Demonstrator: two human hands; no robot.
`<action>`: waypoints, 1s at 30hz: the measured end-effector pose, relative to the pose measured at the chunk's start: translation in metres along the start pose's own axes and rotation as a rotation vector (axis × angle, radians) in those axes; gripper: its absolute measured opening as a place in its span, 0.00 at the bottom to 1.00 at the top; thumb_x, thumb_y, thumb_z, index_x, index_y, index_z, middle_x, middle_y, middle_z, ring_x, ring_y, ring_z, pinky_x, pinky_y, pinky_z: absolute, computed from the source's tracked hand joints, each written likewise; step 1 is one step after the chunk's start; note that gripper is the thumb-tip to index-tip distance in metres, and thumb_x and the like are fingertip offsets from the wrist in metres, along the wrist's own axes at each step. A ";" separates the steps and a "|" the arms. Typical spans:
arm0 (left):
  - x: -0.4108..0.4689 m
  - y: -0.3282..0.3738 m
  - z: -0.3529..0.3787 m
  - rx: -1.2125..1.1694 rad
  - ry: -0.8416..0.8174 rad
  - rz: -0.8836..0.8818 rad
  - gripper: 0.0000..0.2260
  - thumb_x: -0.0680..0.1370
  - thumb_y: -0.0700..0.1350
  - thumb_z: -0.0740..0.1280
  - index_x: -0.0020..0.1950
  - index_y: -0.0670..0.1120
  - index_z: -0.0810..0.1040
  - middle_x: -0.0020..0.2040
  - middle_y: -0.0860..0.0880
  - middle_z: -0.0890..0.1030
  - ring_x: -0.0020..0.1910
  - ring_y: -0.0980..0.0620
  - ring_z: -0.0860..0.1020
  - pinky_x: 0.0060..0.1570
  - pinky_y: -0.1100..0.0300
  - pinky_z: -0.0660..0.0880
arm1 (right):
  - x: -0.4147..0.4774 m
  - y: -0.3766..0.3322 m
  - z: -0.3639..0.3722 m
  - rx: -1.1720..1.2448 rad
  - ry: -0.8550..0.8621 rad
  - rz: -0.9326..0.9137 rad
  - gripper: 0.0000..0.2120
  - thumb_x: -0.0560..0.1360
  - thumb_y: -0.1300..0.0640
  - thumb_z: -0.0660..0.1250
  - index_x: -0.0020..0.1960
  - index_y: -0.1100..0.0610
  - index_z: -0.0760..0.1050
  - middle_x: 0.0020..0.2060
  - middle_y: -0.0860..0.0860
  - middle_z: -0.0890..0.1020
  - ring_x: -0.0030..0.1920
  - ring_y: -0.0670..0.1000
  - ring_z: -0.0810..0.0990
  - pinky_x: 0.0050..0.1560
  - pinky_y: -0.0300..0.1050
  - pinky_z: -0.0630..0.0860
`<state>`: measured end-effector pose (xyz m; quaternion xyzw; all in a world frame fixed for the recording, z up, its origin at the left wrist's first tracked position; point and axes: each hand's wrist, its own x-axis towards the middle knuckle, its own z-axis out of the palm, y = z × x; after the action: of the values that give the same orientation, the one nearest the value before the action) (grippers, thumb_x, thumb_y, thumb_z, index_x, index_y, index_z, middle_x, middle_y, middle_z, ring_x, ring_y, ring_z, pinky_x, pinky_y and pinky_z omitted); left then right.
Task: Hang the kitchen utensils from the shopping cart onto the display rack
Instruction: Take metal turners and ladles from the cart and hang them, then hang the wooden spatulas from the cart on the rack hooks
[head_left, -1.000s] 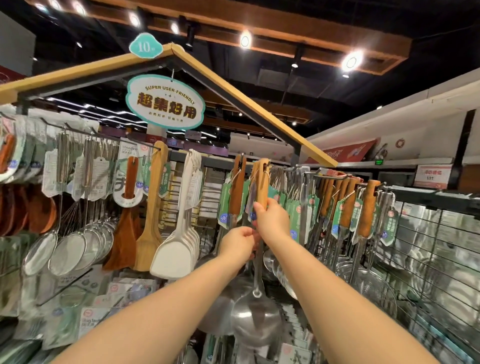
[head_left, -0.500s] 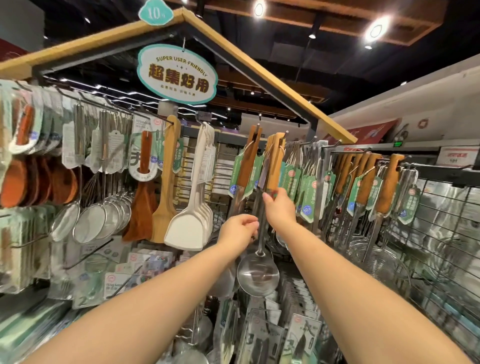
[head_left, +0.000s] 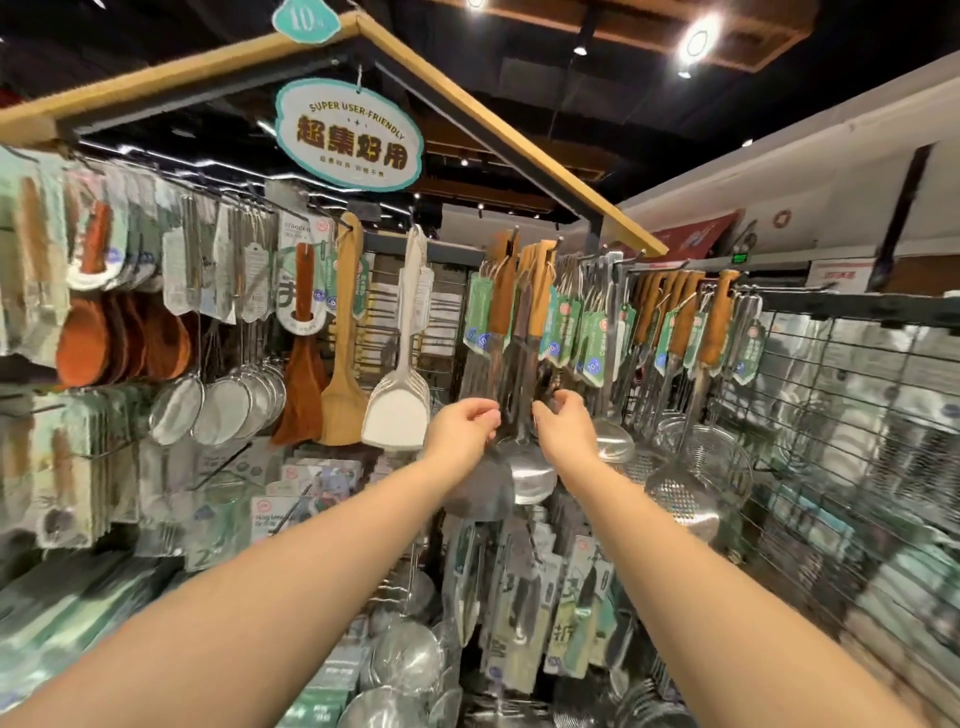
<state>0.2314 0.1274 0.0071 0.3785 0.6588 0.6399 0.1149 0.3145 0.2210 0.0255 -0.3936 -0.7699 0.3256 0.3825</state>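
A steel ladle with a wooden handle (head_left: 539, 296) hangs from a hook of the display rack (head_left: 831, 304), among other wood-handled utensils with green tags. Its bowl (head_left: 530, 475) hangs just below my hands. My left hand (head_left: 462, 431) is to the left of the ladle's shaft, with loosely curled fingers that hold nothing I can see. My right hand (head_left: 563, 428) is to the right of the shaft, also loosely curled and apart from the wooden handle. The shopping cart is out of view.
To the left hang mesh strainers (head_left: 223, 410), wooden spatulas (head_left: 340, 384) and a white turner (head_left: 397, 415). Steel skimmers (head_left: 685, 493) hang at the right in front of a wire grid. Packaged utensils (head_left: 519, 623) fill the lower hooks. A sign (head_left: 348, 135) hangs overhead.
My right hand has let go of the ladle's wooden handle and dropped to the height of the shaft. My left hand has come off the shaft. The ladle stays on the hook.
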 end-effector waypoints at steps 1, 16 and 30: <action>-0.008 0.003 -0.006 0.019 -0.004 0.012 0.12 0.79 0.42 0.63 0.60 0.43 0.78 0.52 0.45 0.82 0.47 0.49 0.79 0.56 0.53 0.75 | -0.012 -0.002 0.000 -0.006 0.000 -0.001 0.23 0.80 0.52 0.58 0.71 0.59 0.62 0.68 0.56 0.70 0.64 0.57 0.72 0.63 0.49 0.70; -0.193 0.033 -0.104 0.124 0.172 0.093 0.11 0.79 0.43 0.61 0.57 0.45 0.80 0.54 0.47 0.82 0.54 0.48 0.78 0.58 0.53 0.74 | -0.219 -0.044 -0.006 0.014 -0.061 -0.201 0.19 0.79 0.54 0.59 0.69 0.56 0.66 0.63 0.53 0.74 0.62 0.53 0.73 0.58 0.46 0.68; -0.500 0.020 -0.228 0.711 0.462 -0.162 0.14 0.79 0.48 0.61 0.64 0.50 0.76 0.62 0.49 0.78 0.62 0.48 0.74 0.59 0.57 0.68 | -0.500 -0.057 0.035 -0.029 -0.397 -0.451 0.15 0.78 0.54 0.58 0.62 0.54 0.76 0.59 0.53 0.79 0.61 0.57 0.73 0.62 0.52 0.70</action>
<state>0.4372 -0.3698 -0.1056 0.1882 0.8744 0.4299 -0.1234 0.4636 -0.2412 -0.1125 -0.1468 -0.9021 0.2923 0.2814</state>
